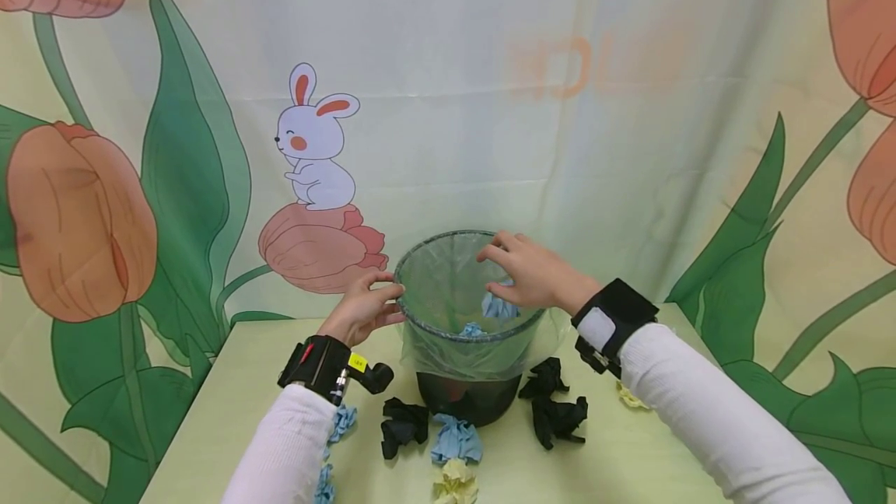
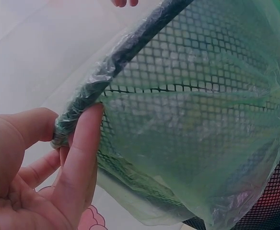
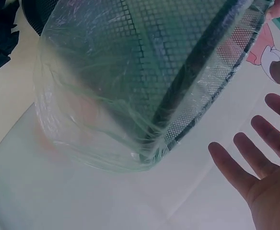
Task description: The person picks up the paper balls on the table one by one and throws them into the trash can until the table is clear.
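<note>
A dark mesh wastebasket [image 1: 465, 399] stands on the table, a thin green plastic bag [image 2: 178, 158] lining it and folded over its rim. At its left side my left hand [image 1: 362, 308] pinches the rim and bag between thumb and fingers, as the left wrist view shows closely. Over the opening is my right hand [image 1: 528, 269], its fingers spread apart and, in the right wrist view, holding nothing. A crumpled blue paper ball [image 1: 500, 303] shows just below those fingers, within the basket's opening. Lower inside sits another blue paper ball [image 1: 472, 329], partly hidden by the front rim.
Black paper balls [image 1: 404, 428] lie on both sides of the basket's base. In front are a blue ball [image 1: 456, 439] and a yellow ball [image 1: 456, 482]. More blue balls [image 1: 343, 422] lie by my left forearm, and a yellow one [image 1: 632, 397] near my right sleeve. A printed curtain [image 1: 448, 138] hangs behind.
</note>
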Available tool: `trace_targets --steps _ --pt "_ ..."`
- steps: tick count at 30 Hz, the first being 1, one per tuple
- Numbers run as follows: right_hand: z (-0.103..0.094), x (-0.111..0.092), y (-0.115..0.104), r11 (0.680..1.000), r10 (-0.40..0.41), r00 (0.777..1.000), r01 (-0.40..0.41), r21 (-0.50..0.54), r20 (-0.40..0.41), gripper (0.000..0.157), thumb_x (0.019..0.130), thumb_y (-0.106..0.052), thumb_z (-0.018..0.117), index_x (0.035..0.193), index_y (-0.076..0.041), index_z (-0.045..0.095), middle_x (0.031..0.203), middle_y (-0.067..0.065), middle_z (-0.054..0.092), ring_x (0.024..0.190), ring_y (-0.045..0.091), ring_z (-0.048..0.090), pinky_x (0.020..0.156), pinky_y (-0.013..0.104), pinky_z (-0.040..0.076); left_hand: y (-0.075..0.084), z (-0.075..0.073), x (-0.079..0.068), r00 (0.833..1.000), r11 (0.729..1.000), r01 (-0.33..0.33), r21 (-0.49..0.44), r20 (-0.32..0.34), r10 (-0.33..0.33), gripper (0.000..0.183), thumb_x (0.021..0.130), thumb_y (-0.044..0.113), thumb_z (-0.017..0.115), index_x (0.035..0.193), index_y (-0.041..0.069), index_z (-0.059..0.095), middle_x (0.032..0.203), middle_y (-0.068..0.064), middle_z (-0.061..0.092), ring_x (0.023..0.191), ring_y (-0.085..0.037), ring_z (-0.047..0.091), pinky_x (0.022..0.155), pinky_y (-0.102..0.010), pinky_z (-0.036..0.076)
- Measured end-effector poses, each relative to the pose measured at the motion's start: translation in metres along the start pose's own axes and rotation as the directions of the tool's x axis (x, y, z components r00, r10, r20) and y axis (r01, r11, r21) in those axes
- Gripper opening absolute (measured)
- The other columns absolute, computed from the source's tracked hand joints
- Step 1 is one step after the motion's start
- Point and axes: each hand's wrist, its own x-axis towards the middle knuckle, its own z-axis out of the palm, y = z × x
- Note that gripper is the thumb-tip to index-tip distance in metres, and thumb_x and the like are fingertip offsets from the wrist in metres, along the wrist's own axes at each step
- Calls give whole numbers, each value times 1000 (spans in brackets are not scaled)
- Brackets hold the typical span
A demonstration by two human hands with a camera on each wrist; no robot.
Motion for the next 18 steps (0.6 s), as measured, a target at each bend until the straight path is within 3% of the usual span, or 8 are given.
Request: trace_targets --steps 4,11,18 --pt "0 -2 3 1000 -1 1000 1 -2 -7 36 88 -25 62 120 -11 54 116 12 49 97 28 50 80 39 46 0 0 0 1000 1000 -2 -2 1 2 47 93 11 52 136 7 34 114 -13 41 83 -20 50 78 -30 56" --pt "0 -9 9 998 45 999 -46 -50 -19 36 89 -28 60 121 -13 54 112 10 50 96 27 51 70 36 48 -1 -1 1 1000 1000 -8 -7 12 8 47 93 12 52 136 6 33 112 -13 42 83 -20 51 77 -30 56" --pt "3 -18 19 992 93 994 -97 -79 -53 33 89 -27 59 118 -12 56 109 10 52 95 27 52 69 37 48 -1 0 -1 1000 1000 0 -9 12 0 48 94 12 52 137 7 33 117 -14 42 87 -21 52 78 -30 56"
